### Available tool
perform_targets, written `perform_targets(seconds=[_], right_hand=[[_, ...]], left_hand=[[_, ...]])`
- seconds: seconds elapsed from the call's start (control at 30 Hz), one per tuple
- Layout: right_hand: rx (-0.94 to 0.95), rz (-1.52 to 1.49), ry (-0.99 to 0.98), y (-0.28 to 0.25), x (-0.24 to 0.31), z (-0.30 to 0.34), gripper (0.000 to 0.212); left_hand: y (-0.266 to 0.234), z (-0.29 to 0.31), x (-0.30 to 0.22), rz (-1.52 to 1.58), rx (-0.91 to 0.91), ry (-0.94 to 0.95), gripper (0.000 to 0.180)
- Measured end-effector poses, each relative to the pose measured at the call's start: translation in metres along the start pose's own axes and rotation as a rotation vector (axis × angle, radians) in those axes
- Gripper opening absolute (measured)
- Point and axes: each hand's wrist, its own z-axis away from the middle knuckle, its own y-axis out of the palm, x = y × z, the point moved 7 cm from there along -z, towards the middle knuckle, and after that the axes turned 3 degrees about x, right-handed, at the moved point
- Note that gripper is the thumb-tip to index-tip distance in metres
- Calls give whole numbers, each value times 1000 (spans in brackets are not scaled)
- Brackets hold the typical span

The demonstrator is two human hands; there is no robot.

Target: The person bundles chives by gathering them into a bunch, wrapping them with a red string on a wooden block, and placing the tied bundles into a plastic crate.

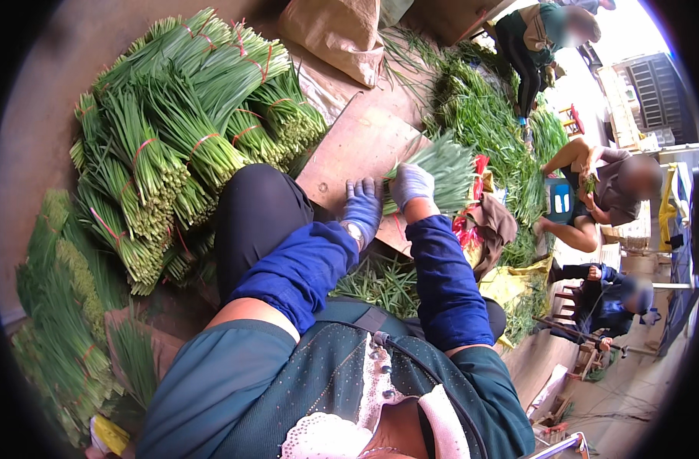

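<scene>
My right hand (413, 186), in a pale blue glove, is closed around a loose bunch of chives (450, 170) whose green leaves fan out to the right. Beside it my left hand (362, 205), gloved the same way, lies with its fingers stretched out on the reddish-brown board (342, 157) in front of me. No stalks show in the left hand. Blue sleeve covers reach up both forearms. To the left rises a big heap of chive bundles (204, 115), tied with red and pink bands, their pale cut ends toward me.
Loose greens (479, 99) spread along the right. A brown cloth (496, 229) and a yellow sack (518, 284) lie right of my right arm. More chives (66, 329) are stacked at lower left. A tan sack (334, 34) stands beyond the board. Several people work at the right.
</scene>
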Motion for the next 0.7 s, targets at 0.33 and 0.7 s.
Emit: perform_targets(seconds=[0.33, 0.7], right_hand=[[-342, -88, -36, -7, -18, 36, 19], [-495, -533, -75, -16, -28, 67, 15]], left_hand=[[-55, -39, 13, 177, 659, 3, 77], [-28, -22, 3, 78, 195, -70, 36]])
